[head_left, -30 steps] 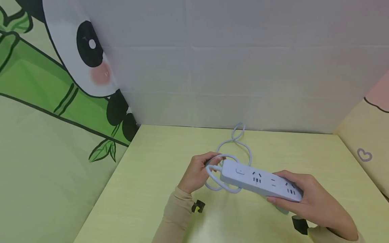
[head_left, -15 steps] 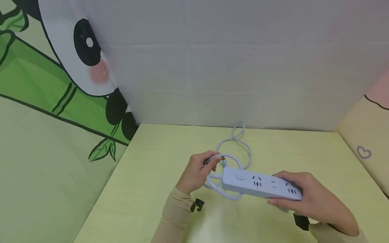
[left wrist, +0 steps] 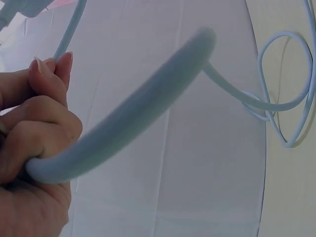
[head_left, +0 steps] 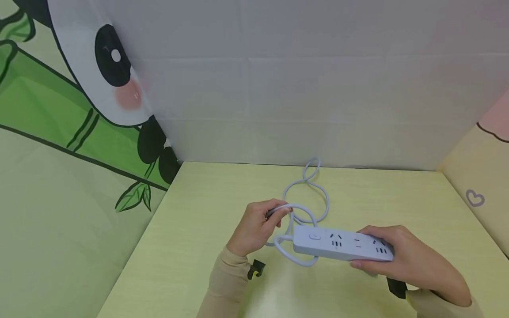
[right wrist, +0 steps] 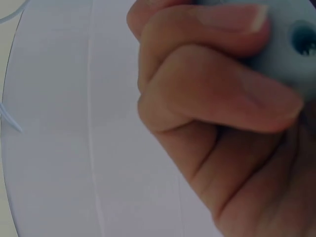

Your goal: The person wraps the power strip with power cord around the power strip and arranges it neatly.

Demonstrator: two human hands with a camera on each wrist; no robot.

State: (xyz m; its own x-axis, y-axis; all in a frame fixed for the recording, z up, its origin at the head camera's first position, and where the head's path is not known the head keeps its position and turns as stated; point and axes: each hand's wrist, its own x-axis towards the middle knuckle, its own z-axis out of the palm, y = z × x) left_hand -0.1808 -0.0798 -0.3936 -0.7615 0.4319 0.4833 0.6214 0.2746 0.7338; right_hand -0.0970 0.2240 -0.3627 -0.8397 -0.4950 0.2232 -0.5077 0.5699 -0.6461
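Observation:
A white power strip [head_left: 343, 243] is held above the table by my right hand [head_left: 405, 254], its thumb along the near side and fingers over the far side at the right end. In the right wrist view curled fingers [right wrist: 212, 84] press the strip's underside [right wrist: 286, 44], where a round hole shows. The strip's white cord [head_left: 296, 260] loops from its left end to my left hand [head_left: 256, 225], which pinches it between thumb and fingers. In the left wrist view the cord [left wrist: 123, 123] also passes through the curled lower fingers [left wrist: 37, 133].
The rest of the cord [head_left: 327, 198] lies in loose loops on the pale yellow table [head_left: 214, 190], reaching its back edge. A grey-white wall panel [head_left: 298, 97] stands behind. Printed panels border the left and right sides.
The power strip's left end has dropped, so the strip lies more level. The cord loop between it and my left hand has sunk and widened. Both hands keep their hold.

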